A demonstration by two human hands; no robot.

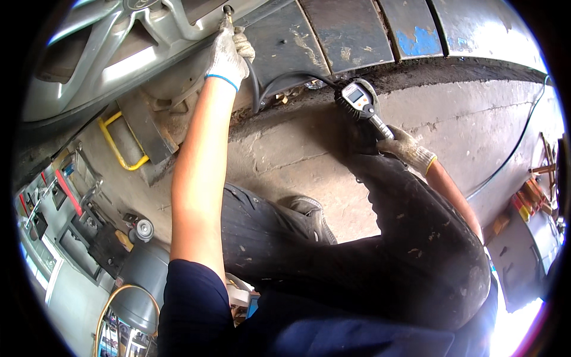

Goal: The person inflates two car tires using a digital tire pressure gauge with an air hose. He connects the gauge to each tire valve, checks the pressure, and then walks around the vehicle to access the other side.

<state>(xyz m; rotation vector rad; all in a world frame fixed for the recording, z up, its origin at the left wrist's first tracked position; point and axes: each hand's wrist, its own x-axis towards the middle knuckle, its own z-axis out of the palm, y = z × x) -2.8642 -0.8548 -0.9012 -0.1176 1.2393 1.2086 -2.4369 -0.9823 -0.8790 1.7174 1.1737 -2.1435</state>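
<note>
L hand [230,55]: gloved fingers curled round the end of the black hose [295,74], up at the wheel's [107,41] rim. R hand [407,149]: fingers wrapped on the handle of the gauge [355,96], out to the wheel's right; can't tell if squeezed. Prob. mid-job: hose at rim, not yet off. Count: 1 gauge, 1 hose, 1 wheel, 2 gloved hands.

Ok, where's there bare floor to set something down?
Widest: concrete floor between the gauge and the thin dark cord at right. Smaller: the patch between the left forearm, shoe and gauge. Crowded: by the wheel, with left hand and hose, and lower left around the grey cylinder.
</note>
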